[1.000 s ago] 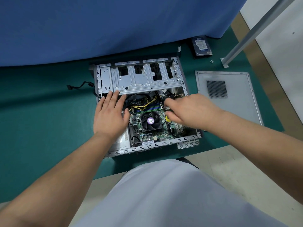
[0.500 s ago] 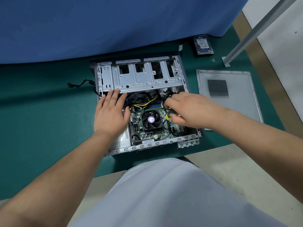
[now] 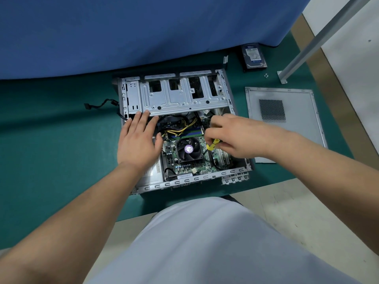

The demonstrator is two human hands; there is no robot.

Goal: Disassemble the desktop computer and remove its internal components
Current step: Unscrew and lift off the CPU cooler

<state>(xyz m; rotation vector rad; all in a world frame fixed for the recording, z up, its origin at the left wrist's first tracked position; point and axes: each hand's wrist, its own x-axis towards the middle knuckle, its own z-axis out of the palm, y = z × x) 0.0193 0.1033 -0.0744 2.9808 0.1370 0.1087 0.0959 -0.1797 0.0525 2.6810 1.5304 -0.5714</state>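
Currently the case [image 3: 180, 128] lies on its side on the green desk [image 3: 51, 160], open face up, board exposed. Left hand [image 3: 137, 142] rests flat with fingers spread on the left part of the case, fingertips at the edge of the drive cage [image 3: 180, 95]; judged to be steadying it. Right hand [image 3: 231, 136] is curled over the right part of the board [image 3: 188, 160], pinching something with a yellow end [image 3: 212, 144], either a tool or a connector; cannot tell which, since the fingers hide most of it. Removed items lie on the desk to the right: side panel [image 3: 283, 121], hard drive [image 3: 254, 56] and a few screws [image 3: 266, 75].

Risks, as judgement:
- Yellow piece sits just beside the fan [image 3: 188, 149] and the black cables. A slip could gouge the board or snag a cable.
- Pulling at an angle could strain a socket if a latch has not been released.
- The case could shift if the left hand lifts during a hard pull.
- The loose screws near the desk edge could roll off.

Change over the last second: right hand has drawn slightly toward the near side and rotated, so more of the yellow piece now shows below the fingers. Left hand has stayed planted in the same spot. Case, panel and drive unmoved; small frame shifts look like head motion.
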